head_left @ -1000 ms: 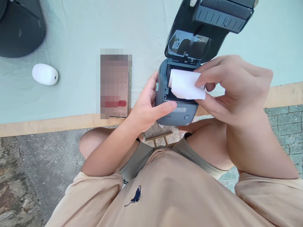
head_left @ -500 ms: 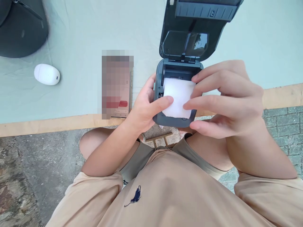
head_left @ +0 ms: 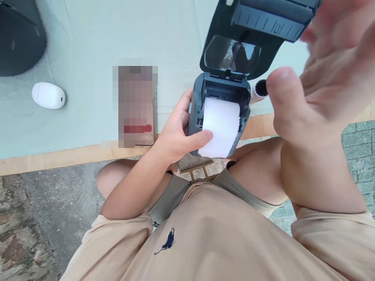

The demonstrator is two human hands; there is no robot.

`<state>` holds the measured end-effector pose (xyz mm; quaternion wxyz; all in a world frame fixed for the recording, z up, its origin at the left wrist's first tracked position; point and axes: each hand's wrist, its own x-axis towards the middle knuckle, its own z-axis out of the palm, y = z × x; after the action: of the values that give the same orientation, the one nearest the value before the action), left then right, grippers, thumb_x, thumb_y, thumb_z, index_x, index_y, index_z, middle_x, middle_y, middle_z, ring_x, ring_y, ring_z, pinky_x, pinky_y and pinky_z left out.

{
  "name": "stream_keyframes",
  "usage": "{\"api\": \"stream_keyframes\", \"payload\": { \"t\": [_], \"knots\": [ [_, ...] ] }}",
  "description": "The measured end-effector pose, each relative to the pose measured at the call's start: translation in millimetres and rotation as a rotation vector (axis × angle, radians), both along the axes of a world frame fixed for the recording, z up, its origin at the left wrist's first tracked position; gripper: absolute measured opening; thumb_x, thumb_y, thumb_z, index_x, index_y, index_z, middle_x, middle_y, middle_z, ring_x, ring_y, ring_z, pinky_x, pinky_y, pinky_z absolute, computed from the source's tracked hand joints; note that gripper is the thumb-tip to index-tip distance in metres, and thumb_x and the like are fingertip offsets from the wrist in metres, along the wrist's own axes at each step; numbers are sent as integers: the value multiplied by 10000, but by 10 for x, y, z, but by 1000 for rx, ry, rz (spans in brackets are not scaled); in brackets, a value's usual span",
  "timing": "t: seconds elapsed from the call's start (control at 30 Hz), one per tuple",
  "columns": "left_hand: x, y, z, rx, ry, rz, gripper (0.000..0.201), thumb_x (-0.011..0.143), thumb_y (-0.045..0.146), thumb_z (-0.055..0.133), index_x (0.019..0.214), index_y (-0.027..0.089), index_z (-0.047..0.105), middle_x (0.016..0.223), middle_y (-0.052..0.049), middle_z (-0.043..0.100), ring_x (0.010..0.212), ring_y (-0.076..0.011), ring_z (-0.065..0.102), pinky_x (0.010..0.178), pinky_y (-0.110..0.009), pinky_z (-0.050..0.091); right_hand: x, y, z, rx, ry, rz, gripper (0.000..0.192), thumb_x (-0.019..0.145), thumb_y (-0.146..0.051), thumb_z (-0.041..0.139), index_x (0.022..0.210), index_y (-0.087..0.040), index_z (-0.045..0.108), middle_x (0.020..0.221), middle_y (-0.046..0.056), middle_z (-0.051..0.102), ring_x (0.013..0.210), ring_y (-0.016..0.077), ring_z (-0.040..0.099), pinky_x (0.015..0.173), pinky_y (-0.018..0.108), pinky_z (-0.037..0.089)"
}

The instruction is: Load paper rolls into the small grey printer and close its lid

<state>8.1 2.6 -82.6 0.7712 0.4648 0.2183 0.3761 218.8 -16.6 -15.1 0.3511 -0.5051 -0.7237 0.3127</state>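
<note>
A dark portable label printer [head_left: 195, 103] is gripped by my left hand [head_left: 178, 136] along its left side. Its lid [head_left: 249, 58] stands raised on the far-side hinge. Inside the bay sits a white paper roll [head_left: 222, 121], with its loose end drawn over the near rim. My left thumb presses on the paper. At the upper right, my right hand [head_left: 325, 78] is raised beside the lid, its thumb apart from the fingers. Those fingers are blurred, and the fingertips lie close to or against the lid's right edge; contact is unclear.
A phone with a pixelated screen [head_left: 136, 105] lies left of the printer. Farther left are a white rounded case [head_left: 48, 95] and a black bag-like object [head_left: 20, 43]. A small roll or cylinder [head_left: 259, 89] rests right of the printer. The table's wooden edge [head_left: 58, 161] runs across my knees.
My right hand has let go of the paper and moved up and right to the lid. More paper now hangs over the near rim, and the small cylinder has come into view.
</note>
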Motion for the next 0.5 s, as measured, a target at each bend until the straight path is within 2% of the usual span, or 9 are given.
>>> {"api": "stream_keyframes", "payload": {
  "t": [0.07, 0.13, 0.17, 0.23, 0.3, 0.37, 0.5],
  "knots": [
    [-25, 1, -3, 39, -17, -20, 720, 737, 280, 763, 1360, 206, 409, 1087, -67, 684, 893, -214, 723, 701, -284, 614, -26, 36, 19, 213, 46, -122, 427, 982, -369, 388, 1404, -342, 329, 1348, 1, 450, 1310, 188, 518, 1059, 390, 506],
    [-42, -4, -1, 42, 2, -28, 746, 773, 284, 733, 1416, 204, 365, 1066, -67, 679, 834, -195, 716, 673, -279, 601, -43, 50, 34, 426, 19, -202, 246, 927, -275, 521, 1171, -261, 544, 1091, 13, 612, 1033, 152, 638, 895, 350, 543],
    [-44, -10, 5, 33, 17, -33, 780, 772, 300, 735, 1438, 204, 340, 1059, -70, 679, 819, -200, 716, 666, -287, 599, -44, 48, 37, 478, -30, -177, 152, 906, -250, 556, 1053, -240, 594, 1003, 16, 645, 978, 153, 648, 857, 350, 545],
    [-34, -26, 28, 6, 53, -15, 850, 756, 357, 747, 1465, 207, 303, 1063, -79, 682, 848, -236, 726, 675, -316, 602, -32, 30, 31, 546, -116, -25, 69, 846, -234, 633, 912, -219, 622, 927, 22, 658, 921, 160, 650, 854, 379, 566],
    [-14, -42, 61, -21, 78, 44, 876, 738, 415, 752, 1467, 210, 311, 1102, -89, 679, 926, -286, 732, 699, -340, 602, -16, 6, 17, 568, -164, 52, 106, 791, -201, 678, 872, -209, 609, 923, 26, 646, 894, 155, 638, 882, 414, 585],
    [2, -47, 88, -40, 96, 80, 864, 733, 408, 752, 1460, 199, 335, 1163, -104, 667, 1007, -321, 722, 720, -344, 598, -6, -14, 3, 556, -218, 58, 130, 782, -182, 675, 872, -215, 588, 959, 27, 633, 926, 159, 632, 902, 437, 587],
    [-1, -19, 97, -12, 33, 25, 861, 724, 269, 737, 1462, 170, 305, 1311, -150, 608, 1103, -324, 688, 764, -337, 596, 5, -29, -10, 551, -285, 112, 169, 759, -167, 688, 880, -215, 580, 998, 36, 625, 964, 191, 628, 834, 447, 584]
  ]
}}
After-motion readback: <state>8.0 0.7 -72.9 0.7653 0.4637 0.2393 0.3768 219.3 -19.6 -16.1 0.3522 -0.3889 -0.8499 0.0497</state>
